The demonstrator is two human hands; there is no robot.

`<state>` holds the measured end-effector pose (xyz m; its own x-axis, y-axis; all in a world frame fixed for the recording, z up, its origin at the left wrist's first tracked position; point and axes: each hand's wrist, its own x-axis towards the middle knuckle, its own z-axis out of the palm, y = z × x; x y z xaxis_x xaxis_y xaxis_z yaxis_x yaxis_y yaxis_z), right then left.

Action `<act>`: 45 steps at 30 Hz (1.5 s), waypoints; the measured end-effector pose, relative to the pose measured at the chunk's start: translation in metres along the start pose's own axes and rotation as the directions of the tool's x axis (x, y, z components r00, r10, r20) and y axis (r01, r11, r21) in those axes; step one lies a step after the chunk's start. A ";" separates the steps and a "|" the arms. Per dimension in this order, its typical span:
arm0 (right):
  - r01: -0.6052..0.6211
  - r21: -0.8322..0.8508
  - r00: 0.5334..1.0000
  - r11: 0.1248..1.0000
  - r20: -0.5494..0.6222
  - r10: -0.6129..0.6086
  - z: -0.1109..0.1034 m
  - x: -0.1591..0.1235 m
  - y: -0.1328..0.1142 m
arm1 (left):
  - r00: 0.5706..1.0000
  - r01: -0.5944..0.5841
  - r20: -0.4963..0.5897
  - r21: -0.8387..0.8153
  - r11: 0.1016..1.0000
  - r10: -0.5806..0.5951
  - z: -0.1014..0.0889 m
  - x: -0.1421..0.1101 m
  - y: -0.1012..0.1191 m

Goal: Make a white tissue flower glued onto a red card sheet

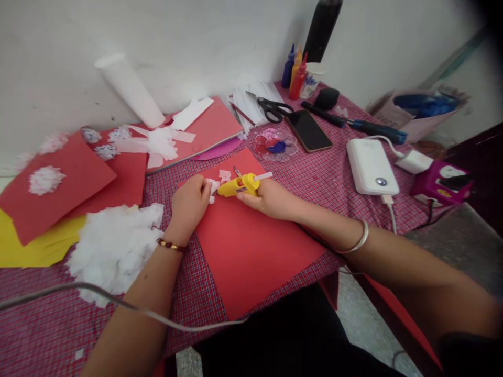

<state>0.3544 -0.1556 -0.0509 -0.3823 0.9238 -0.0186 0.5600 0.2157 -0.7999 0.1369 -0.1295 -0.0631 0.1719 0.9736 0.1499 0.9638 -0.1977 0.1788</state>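
In the head view, a large red paper sheet lies on the checked tablecloth in front of me. My right hand is wrapped round a yellow glue gun, with a clear glue stick poking out of its back. The gun's nozzle points left, right beside a small white paper piece. Closed at the upper left of the sheet, my left hand pinches that paper piece at its fingertips. Another small paper bit rests on the red sheet just beyond the gun.
A heap of white paper pieces lies left of my left forearm. Red sheets with white fluffy tufts sit farther left. Scissors, a phone, paint bottles and a white power bank occupy the back and right. A cable crosses my left forearm.
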 end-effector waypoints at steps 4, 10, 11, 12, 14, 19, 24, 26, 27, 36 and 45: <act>0.020 0.073 0.998 0.997 0.050 -0.024 0.000 -0.003 0.001 | 1.000 0.001 -0.014 -0.020 1.000 -0.001 0.002 0.002 -0.001; 0.089 0.030 0.994 0.996 -0.071 -0.086 -0.049 -0.038 0.001 | 0.998 -0.067 -0.024 -0.079 0.995 0.066 -0.001 0.000 -0.009; 0.086 -0.064 0.988 0.994 -0.124 -0.093 -0.064 -0.049 0.002 | 0.996 -0.081 -0.031 -0.090 0.993 0.079 -0.001 0.000 -0.012; 0.046 -0.171 0.980 0.984 -0.183 -0.077 -0.080 -0.061 0.005 | 0.995 -0.098 -0.029 -0.099 0.990 0.096 0.000 0.002 -0.015; -0.123 -0.376 0.954 0.918 -0.301 0.004 -0.110 -0.085 0.013 | 0.995 -0.102 -0.009 -0.102 0.990 0.101 0.002 0.006 -0.019; -0.560 -0.573 0.810 0.598 -0.531 0.250 -0.162 -0.123 0.055 | 0.992 -0.129 -0.023 -0.111 0.985 0.127 -0.001 0.002 -0.014; -0.591 -0.586 0.802 0.555 -0.502 0.325 -0.176 -0.124 0.089 | 0.989 -0.139 -0.074 -0.103 0.985 0.131 0.000 0.000 -0.013; -0.579 -0.618 0.812 0.532 -0.495 0.310 -0.179 -0.126 0.088 | 0.987 -0.141 -0.094 -0.129 0.982 0.130 0.002 0.000 -0.014; -0.565 -0.640 0.822 0.520 -0.489 0.292 -0.179 -0.125 0.084 | 0.986 -0.146 -0.105 -0.148 0.978 0.131 0.003 0.000 -0.014; -0.003 -0.609 0.994 0.793 -0.089 -0.065 -0.059 -0.042 -0.005 | 0.984 -0.133 -0.154 -0.275 0.952 0.093 0.006 -0.004 -0.013; 0.047 -0.718 0.998 0.694 0.062 -0.003 -0.008 0.020 -0.009 | 0.981 -0.190 -0.097 -0.337 0.922 0.167 -0.017 0.048 -0.007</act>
<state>0.3470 -0.1364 -0.0392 -0.4290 0.9018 -0.0528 0.8987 0.4202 -0.1256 0.1349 -0.0830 -0.0409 0.3098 0.9112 0.2717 0.7874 -0.4060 0.4638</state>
